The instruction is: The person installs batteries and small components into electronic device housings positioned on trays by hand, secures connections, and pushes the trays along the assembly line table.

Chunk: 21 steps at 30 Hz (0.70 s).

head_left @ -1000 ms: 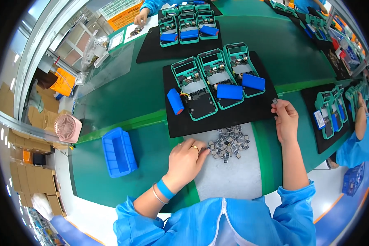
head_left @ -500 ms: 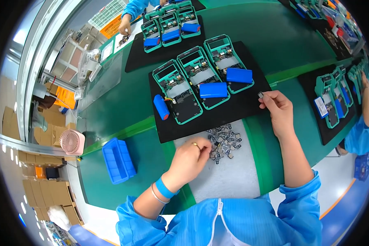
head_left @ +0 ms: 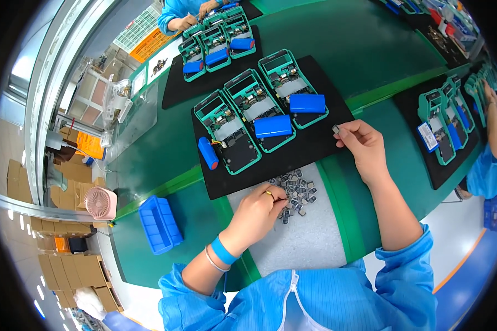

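My right hand [head_left: 364,151] pinches a small square metal-grey part [head_left: 336,129] between thumb and forefinger, above the right edge of a black mat [head_left: 232,185]. My left hand [head_left: 255,212], with its fingers pinched together, is at the left side of a pile of similar small parts [head_left: 299,190]; whatever is in its fingertips is hidden. Three open teal device housings lie side by side on the mat: a left one [head_left: 238,151], a middle one [head_left: 269,142] and a right one [head_left: 292,74]. Each has a blue battery pack; the left battery pack [head_left: 207,153] lies beside its housing, joined by wires.
A blue bin [head_left: 160,226] and a pink fan [head_left: 100,203] stand at the left. The pile rests on a grey-white strip [head_left: 298,248]. Beyond, a co-worker's hands [head_left: 183,22] are at further housings [head_left: 215,47]. At the right, another person's arm [head_left: 492,118] is near more housings [head_left: 439,127].
The view has shifted a little, so mat and housings appear further left. Both my hands keep their pinches. The far co-worker's hand has moved from the loose parts on the white sheet to the housings.
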Available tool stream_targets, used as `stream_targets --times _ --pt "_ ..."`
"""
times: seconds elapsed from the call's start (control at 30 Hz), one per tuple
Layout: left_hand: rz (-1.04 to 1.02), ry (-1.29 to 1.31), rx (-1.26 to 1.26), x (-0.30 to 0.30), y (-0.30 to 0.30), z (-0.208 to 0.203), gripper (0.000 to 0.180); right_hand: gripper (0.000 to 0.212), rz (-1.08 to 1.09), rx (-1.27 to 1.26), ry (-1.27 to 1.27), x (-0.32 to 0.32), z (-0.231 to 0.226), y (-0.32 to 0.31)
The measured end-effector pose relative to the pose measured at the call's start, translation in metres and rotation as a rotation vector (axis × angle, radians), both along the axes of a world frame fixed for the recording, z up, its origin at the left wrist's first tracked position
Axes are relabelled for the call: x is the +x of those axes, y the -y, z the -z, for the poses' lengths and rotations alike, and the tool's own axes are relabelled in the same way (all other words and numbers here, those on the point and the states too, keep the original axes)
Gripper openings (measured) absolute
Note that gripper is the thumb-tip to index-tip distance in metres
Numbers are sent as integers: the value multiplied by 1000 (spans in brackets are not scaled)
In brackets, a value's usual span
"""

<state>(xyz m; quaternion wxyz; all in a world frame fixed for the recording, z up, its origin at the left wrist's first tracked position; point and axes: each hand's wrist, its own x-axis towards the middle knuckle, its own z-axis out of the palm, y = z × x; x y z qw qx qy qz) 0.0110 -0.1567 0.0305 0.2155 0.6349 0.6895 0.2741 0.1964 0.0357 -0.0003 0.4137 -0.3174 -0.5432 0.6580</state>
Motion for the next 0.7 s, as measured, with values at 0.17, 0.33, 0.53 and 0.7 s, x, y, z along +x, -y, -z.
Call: stream_targets --times 0.17,0.33,0.53,0.7 --pt "-287 821 -120 -9 2 -16 9 13 -19 10 -8 3 -2 -3" --pt "-201 1700 104 -36 15 -32 16 12 3 14 -6 3 0 -2" --pt "-300 1977 253 -28 39 -15 16 12 0 30 -7 -3 3 -3" --pt "-544 1758 158 -34 45 -20 23 11 9 51 14 -6 -2 -2"
